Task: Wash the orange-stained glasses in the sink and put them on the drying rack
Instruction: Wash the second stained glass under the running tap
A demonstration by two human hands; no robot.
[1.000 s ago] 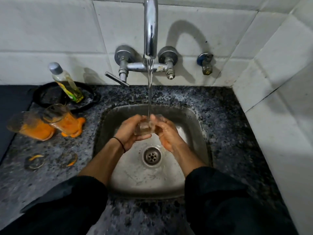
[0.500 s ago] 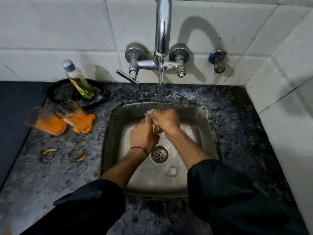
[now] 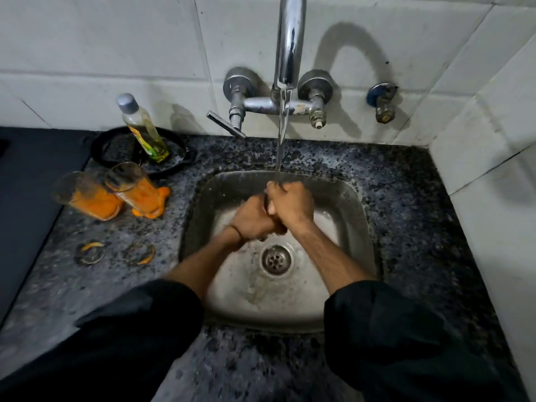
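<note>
Item in hand: one glass, almost wholly hidden, apparently clasped between left hand [image 3: 253, 220] and right hand [image 3: 291, 203], both closed tight over the steel sink [image 3: 352, 198] under the running tap [image 3: 290, 42]. Step judged: rinsing; best done by turning the glass under the stream, grip firm against wet slip. Awaiting: two orange-stained glasses [image 3: 110, 192], tilted together on the granite counter [image 3: 406, 198] at left, orange spill beneath. Nearby: dish-soap bottle [image 3: 143, 129] on a black dish [image 3: 100, 146]; two ring marks [image 3: 116, 252]. Drying rack not in view.
</note>
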